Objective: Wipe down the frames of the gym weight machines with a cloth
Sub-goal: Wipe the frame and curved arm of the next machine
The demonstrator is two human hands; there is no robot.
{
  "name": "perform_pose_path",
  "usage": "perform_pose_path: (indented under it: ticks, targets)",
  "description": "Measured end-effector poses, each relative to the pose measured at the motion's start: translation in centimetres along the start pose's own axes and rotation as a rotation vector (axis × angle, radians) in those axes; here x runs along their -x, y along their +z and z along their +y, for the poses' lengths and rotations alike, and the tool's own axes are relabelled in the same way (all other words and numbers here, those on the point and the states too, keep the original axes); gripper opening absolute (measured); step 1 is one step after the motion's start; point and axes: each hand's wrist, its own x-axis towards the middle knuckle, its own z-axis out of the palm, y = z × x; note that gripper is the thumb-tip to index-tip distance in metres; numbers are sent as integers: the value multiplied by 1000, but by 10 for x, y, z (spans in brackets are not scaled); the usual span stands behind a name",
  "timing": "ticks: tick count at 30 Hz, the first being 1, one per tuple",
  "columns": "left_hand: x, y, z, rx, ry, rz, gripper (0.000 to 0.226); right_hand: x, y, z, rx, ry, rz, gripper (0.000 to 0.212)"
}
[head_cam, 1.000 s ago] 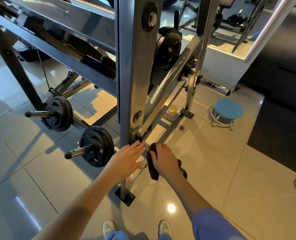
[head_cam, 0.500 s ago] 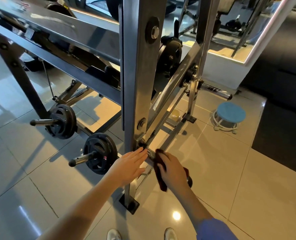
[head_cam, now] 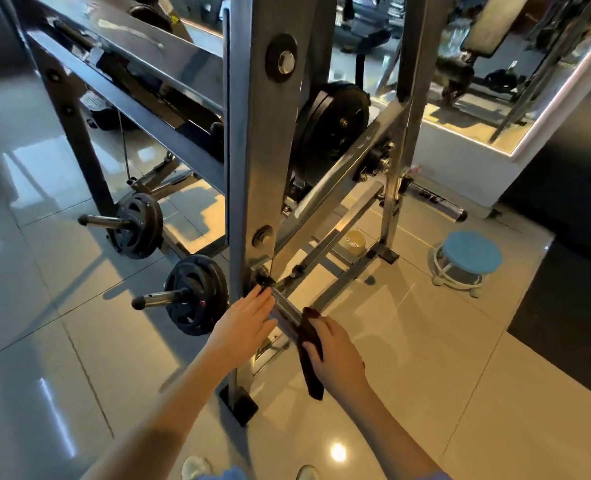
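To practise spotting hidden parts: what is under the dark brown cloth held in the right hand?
The dark brown cloth lies over a shiny chrome bar jutting from the grey steel upright. Only the bar's stretch near the upright shows; the rest is covered by cloth and right hand.

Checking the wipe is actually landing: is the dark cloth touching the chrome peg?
Touching. Head view shows the dark cloth wrapped over the chrome peg under the right hand, no gap.
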Motion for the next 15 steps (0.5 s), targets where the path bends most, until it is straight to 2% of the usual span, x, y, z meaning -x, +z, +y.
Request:
perform_pose_path:
  ticks: [4, 9, 11, 14, 15]
  targets:
    - [2, -1, 18, 164, -87, 32, 55, -3, -2, 7, 18, 7, -19, 48]
    - [1, 1, 22, 35, -97, 134, 55, -35, 0, -8, -63, 26, -119, 43]
    - [-4, 4, 20, 56, -88, 180, 56, -32, -5, -2, -62, 15, -149, 40]
    - [-11, 4, 26, 102, -76, 320, 67, -29, -16, 10, -37, -25, -183, 36]
    - [-15, 2, 29, 86, -66, 378, 63, -30, -21, 11, -41, -36, -178, 36]
